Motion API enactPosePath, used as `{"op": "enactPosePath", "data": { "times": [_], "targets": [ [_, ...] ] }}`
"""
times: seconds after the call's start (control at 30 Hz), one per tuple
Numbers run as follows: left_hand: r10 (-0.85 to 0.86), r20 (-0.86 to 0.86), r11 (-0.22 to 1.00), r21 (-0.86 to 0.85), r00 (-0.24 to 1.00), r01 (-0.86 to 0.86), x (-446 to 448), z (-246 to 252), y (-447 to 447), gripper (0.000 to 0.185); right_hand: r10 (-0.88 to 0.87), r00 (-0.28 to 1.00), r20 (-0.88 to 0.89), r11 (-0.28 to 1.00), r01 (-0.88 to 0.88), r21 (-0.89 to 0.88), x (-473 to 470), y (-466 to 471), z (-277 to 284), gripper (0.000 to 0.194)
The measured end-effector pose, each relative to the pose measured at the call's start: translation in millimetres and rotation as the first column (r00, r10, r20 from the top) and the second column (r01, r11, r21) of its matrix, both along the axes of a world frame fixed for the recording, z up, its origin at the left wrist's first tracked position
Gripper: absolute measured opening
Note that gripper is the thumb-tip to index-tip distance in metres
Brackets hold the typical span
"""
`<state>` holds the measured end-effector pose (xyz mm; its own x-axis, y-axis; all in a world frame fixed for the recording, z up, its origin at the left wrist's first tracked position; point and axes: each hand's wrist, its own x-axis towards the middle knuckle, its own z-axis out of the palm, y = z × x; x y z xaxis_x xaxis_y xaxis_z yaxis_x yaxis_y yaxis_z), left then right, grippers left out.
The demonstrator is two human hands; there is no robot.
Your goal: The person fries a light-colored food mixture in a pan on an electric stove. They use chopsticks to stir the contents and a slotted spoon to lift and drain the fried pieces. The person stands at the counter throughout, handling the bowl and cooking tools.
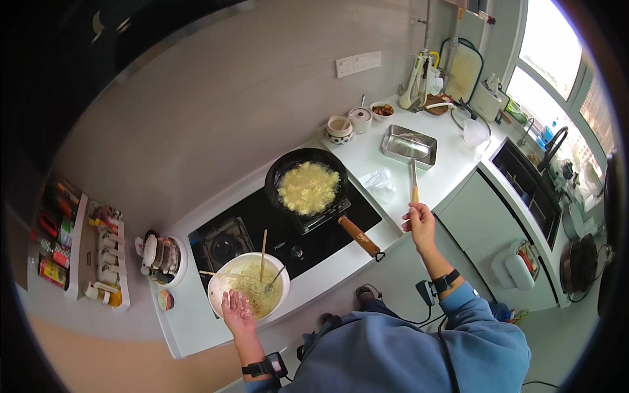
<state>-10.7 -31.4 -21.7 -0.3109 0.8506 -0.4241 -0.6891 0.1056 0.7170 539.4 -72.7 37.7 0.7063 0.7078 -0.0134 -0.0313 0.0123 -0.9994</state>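
Note:
My left hand (238, 312) is held palm up with its fingers apart over the near left side of a white mixing bowl (282, 294). Pale batter (255, 290) with green flecks coats the inside of the bowl. Two wooden chopsticks and a metal spoon (275, 281) lean in it. My right hand (421, 226) is closed around the end of the wooden handle of a wire skimmer (412, 146), whose head rests in a rectangular metal tray (425, 162). Pale yellow battered pieces (309, 189) bubble in oil in a black wok (271, 172).
The wok's wooden handle (357, 236) juts over the front edge of the black gas hob (270, 245). A crumpled plastic bag (379, 184) lies beside the tray. Seasoning pots (340, 128) and a small bowl of food (382, 111) stand by the wall. The sink (526, 189) is at right.

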Motion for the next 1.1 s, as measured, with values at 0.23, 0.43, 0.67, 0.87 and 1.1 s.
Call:
{"op": "enactPosePath", "data": {
  "times": [0.23, 0.43, 0.67, 0.87, 1.1],
  "targets": [
    [0.06, -0.119, 0.998, -0.007, 0.991, -0.061, 29.8, 11.8, -3.3, 0.052, -0.223, 0.759, 0.611, 0.887, 0.419, -0.197, 111.3, 28.6, -106.0, 0.026],
    [0.176, -0.213, 0.984, 0.058, 0.961, -0.167, 66.8, 27.6, -5.4, 0.053, -0.042, 0.681, 0.731, 0.773, 0.486, -0.408, 130.9, 64.1, -122.0, 0.053],
    [0.276, -0.235, 0.961, 0.08, 0.932, -0.264, 89.6, 37.8, -20.6, 0.051, 0.087, 0.844, 0.529, 0.737, 0.302, -0.604, 141.6, 75.8, -115.2, 0.062],
    [0.25, -0.201, 0.968, 0.046, 0.947, -0.246, 110.1, 37.1, -18.8, 0.051, -0.013, 0.868, 0.497, 0.788, 0.314, -0.529, 150.9, 80.4, -128.6, 0.038],
    [0.218, -0.233, 0.976, 0.028, 0.948, -0.217, 115.5, 35.0, -3.3, 0.054, -0.14, 0.856, 0.498, 0.928, 0.289, -0.237, 160.3, 67.1, -118.2, 0.035]
  ]
}}
